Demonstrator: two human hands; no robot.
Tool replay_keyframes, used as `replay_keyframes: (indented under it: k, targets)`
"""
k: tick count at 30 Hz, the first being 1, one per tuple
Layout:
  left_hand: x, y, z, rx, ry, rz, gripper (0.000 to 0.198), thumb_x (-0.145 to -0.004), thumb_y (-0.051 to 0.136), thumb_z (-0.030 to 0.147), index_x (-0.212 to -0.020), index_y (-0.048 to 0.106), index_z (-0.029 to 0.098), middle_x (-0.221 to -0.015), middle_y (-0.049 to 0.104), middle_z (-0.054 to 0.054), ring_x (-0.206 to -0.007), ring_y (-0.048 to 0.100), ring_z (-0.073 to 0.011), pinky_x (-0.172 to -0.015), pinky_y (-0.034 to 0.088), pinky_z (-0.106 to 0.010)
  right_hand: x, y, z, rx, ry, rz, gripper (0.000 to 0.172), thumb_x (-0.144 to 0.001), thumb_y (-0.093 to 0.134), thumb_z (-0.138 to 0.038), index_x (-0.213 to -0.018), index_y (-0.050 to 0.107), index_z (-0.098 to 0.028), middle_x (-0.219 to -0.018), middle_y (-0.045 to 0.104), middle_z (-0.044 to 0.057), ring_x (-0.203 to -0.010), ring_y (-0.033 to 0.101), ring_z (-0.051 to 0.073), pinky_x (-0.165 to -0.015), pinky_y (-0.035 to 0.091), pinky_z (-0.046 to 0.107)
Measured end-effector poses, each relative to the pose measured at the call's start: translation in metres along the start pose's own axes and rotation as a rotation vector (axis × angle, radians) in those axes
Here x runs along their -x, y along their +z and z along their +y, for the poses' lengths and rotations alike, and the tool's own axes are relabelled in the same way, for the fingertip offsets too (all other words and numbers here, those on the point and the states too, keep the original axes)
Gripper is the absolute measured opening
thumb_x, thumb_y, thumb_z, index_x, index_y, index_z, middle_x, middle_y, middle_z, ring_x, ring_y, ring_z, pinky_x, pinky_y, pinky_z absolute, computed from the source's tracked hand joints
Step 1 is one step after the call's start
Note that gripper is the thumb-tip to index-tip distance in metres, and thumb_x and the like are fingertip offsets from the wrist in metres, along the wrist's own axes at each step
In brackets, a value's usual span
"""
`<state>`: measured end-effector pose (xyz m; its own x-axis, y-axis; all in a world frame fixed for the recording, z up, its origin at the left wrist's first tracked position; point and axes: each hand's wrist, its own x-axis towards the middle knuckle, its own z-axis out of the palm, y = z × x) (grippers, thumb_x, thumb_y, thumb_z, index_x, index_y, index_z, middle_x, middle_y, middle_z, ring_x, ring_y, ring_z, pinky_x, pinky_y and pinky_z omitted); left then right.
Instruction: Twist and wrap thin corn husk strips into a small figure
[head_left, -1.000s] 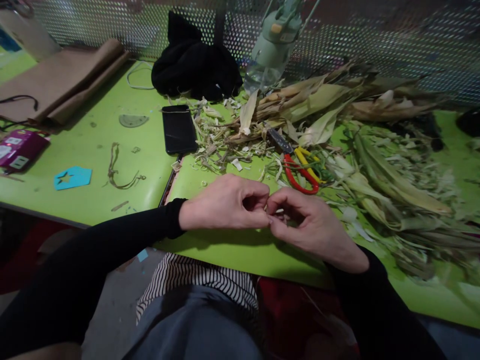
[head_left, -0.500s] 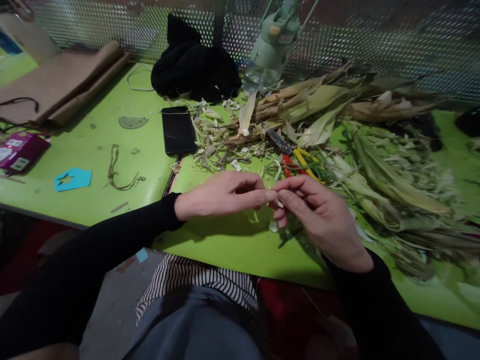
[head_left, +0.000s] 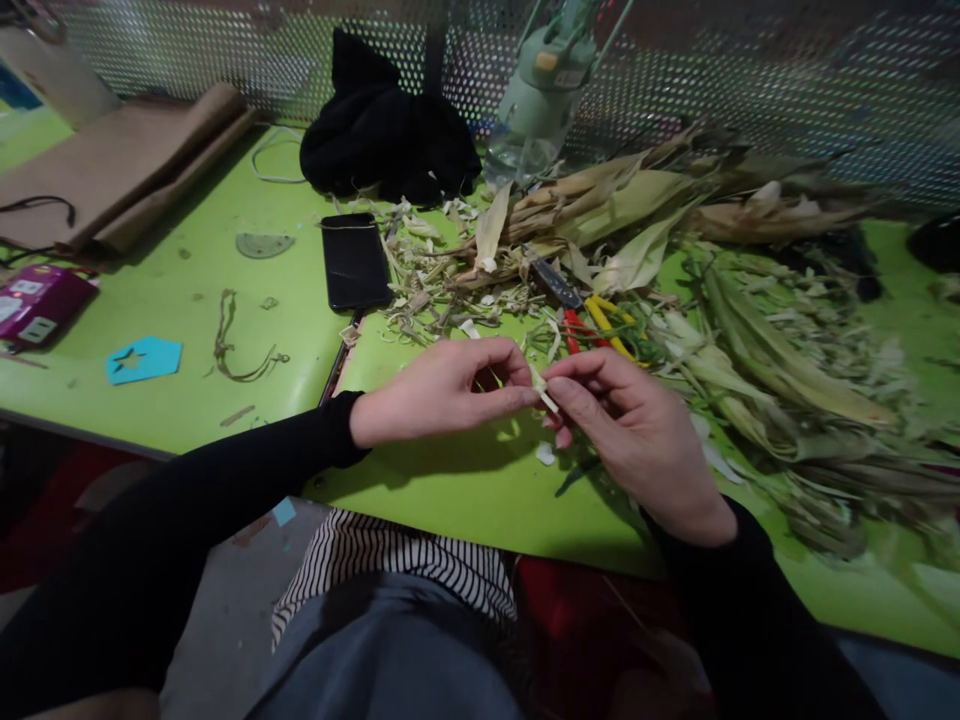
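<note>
The left hand [head_left: 442, 388] and right hand [head_left: 649, 440] pinch a pale strip [head_left: 548, 400], perhaps husk, above the table [head_left: 450, 490], a two-sided grip that should steady so small a piece.

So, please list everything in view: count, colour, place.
Strip: one, pale, centre
Husks and scraps: many, green and tan, centre to right
Pliers: one, red and yellow handles, beside husks
Bottle: one, green, back centre
Cloth: one, black, left of bottle
Phone: one, black, before cloth
Protractor: one, translucent, left of phone
Cord: one, whitish, behind protractor
Strand: one, brown, front left
Tag: one, blue, left of strand
Box: one, purple, far left
Sheet: one, brown, back left
Container: one, whitish, back left
Table: one, green, under these
Mesh: one, grey, behind table
Left grip, right grip: two, black sleeves, at strip
</note>
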<state>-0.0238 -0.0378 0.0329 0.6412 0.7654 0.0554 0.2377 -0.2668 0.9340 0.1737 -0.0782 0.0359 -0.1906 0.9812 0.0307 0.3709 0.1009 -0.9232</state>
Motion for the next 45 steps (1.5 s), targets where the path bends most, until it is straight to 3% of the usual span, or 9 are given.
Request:
replay_keyframes:
  k: [6,11,18,24,27,31,35,42,45]
  targets:
    - [0.001,0.001,0.001,-0.005,0.005,0.040,0.015,-0.091,0.058,0.029,-0.086,0.055,0.015,-0.074,0.057,0.002,-0.065,0.048,-0.0085,-0.062,0.037,-0.023,0.000,-0.001,0.004,0.091,-0.018,0.015,0.021,-0.095,0.060,-0.041,-0.091,0.059,-0.021,-0.066,0.057,-0.003,-0.051,0.051,0.009,-0.045,0.042,0.022]
    - [0.001,-0.001,0.005,0.000,0.049,-0.012,0.014,-0.094,0.055,0.027,-0.086,0.054,0.015,-0.077,0.056,0.002,-0.068,0.048,-0.0083,-0.065,0.039,-0.023,0.001,-0.004,0.000,0.027,0.020,-0.088,0.030,-0.097,0.055,-0.044,-0.077,0.057,-0.021,-0.063,0.053,-0.003,-0.052,0.046,0.008,-0.046,0.038,0.022]
    - [0.000,0.002,0.001,0.201,0.060,0.017,0.022,-0.087,0.066,0.028,-0.099,0.053,0.014,-0.100,0.061,-0.004,-0.074,0.052,-0.0073,-0.068,0.044,-0.021,0.004,-0.002,-0.005,-0.037,0.032,-0.050,0.029,-0.094,0.059,-0.048,-0.082,0.058,-0.022,-0.069,0.059,-0.002,-0.054,0.048,0.009,-0.048,0.040,0.021]
    - [0.001,-0.003,0.000,0.242,0.091,-0.027,0.026,-0.082,0.058,0.009,-0.108,0.056,0.015,-0.118,0.062,-0.008,-0.080,0.057,-0.0068,-0.067,0.046,-0.019,0.004,-0.002,-0.004,-0.084,0.076,-0.084,0.028,-0.094,0.059,-0.048,-0.084,0.058,-0.021,-0.068,0.057,-0.002,-0.053,0.046,0.008,-0.045,0.037,0.021]
    - [-0.001,-0.005,0.000,0.348,0.065,-0.072,0.027,-0.079,0.062,0.010,-0.106,0.056,0.014,-0.114,0.063,-0.008,-0.080,0.059,-0.0069,-0.070,0.049,-0.021,0.003,-0.002,-0.001,-0.089,0.058,-0.083,0.029,-0.094,0.059,-0.048,-0.082,0.057,-0.022,-0.066,0.056,-0.003,-0.051,0.045,0.008,-0.045,0.036,0.021]
    - [-0.004,-0.004,0.002,0.457,-0.039,-0.068,0.019,-0.081,0.068,0.019,-0.095,0.057,0.012,-0.093,0.063,-0.002,-0.071,0.057,-0.0059,-0.067,0.050,-0.021,0.002,-0.003,0.000,0.057,-0.027,-0.084,0.029,-0.094,0.058,-0.045,-0.078,0.058,-0.021,-0.065,0.055,-0.002,-0.053,0.045,0.009,-0.048,0.036,0.023]
    - [-0.004,-0.003,0.004,0.526,-0.076,-0.133,0.017,-0.079,0.070,0.015,-0.091,0.058,0.012,-0.082,0.061,0.002,-0.069,0.058,-0.0057,-0.066,0.049,-0.021,0.003,-0.005,-0.003,0.140,-0.091,-0.085,0.030,-0.095,0.056,-0.038,-0.071,0.057,-0.021,-0.061,0.051,-0.003,-0.053,0.043,0.010,-0.050,0.034,0.025]
    - [-0.001,-0.002,0.003,0.708,-0.163,-0.279,0.015,-0.079,0.071,0.009,-0.088,0.060,0.013,-0.079,0.065,0.002,-0.068,0.062,-0.0059,-0.071,0.053,-0.023,0.005,-0.012,-0.006,0.020,-0.076,-0.191,0.034,-0.092,0.059,-0.038,-0.063,0.053,-0.021,-0.057,0.045,-0.004,-0.052,0.040,0.010,-0.049,0.032,0.025]
    - [0.000,-0.002,0.001,0.771,-0.206,-0.344,0.021,-0.076,0.079,0.017,-0.088,0.062,0.013,-0.079,0.068,0.000,-0.070,0.065,-0.0082,-0.072,0.056,-0.024,0.006,-0.014,-0.007,0.012,-0.068,-0.221,0.037,-0.090,0.062,-0.043,-0.062,0.053,-0.020,-0.055,0.043,-0.004,-0.050,0.037,0.009,-0.047,0.030,0.025]
